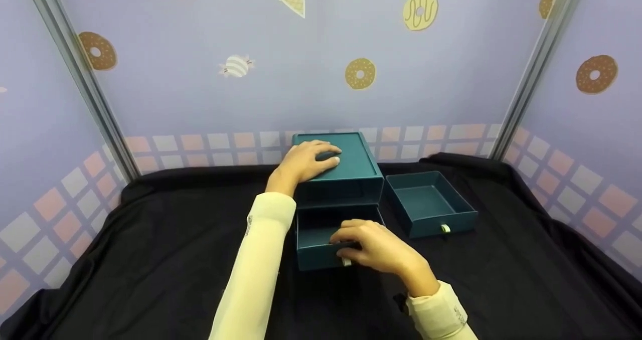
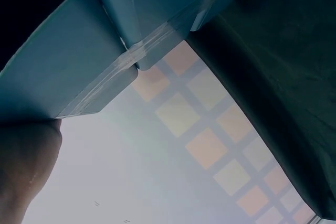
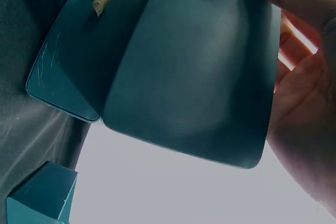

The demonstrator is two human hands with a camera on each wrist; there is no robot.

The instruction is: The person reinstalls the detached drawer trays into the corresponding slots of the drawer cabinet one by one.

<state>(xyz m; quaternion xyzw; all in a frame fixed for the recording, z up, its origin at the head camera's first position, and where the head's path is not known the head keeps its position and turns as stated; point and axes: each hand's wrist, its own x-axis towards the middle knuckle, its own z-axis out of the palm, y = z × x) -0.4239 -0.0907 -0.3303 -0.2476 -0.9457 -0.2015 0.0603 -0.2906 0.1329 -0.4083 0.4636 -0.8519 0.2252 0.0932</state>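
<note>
A teal drawer cabinet [image 1: 346, 149] stands at the back middle, with a dark opening in its upper tier. My left hand [image 1: 308, 160] rests on its top with relaxed fingers; part of that hand [image 2: 26, 161] shows at the cabinet edge in the left wrist view. Below the opening, a teal drawer [image 1: 316, 256] is pulled out toward me. My right hand [image 1: 378, 244] grips its front panel, thumb outside by the pale pull tab [image 1: 346, 262] and fingers over the inside. In the right wrist view, another teal front with a pale tab [image 3: 101, 2] lies beside the gripped panel [image 3: 194, 77].
A separate teal drawer [image 1: 444, 227] sits on the black cloth [image 1: 175, 249] right of the cabinet. Patterned lilac walls [image 1: 301, 94] enclose the back and sides, with metal posts [image 1: 531, 74] at the corners. Clear tape [image 2: 136, 53] runs along the cabinet's side.
</note>
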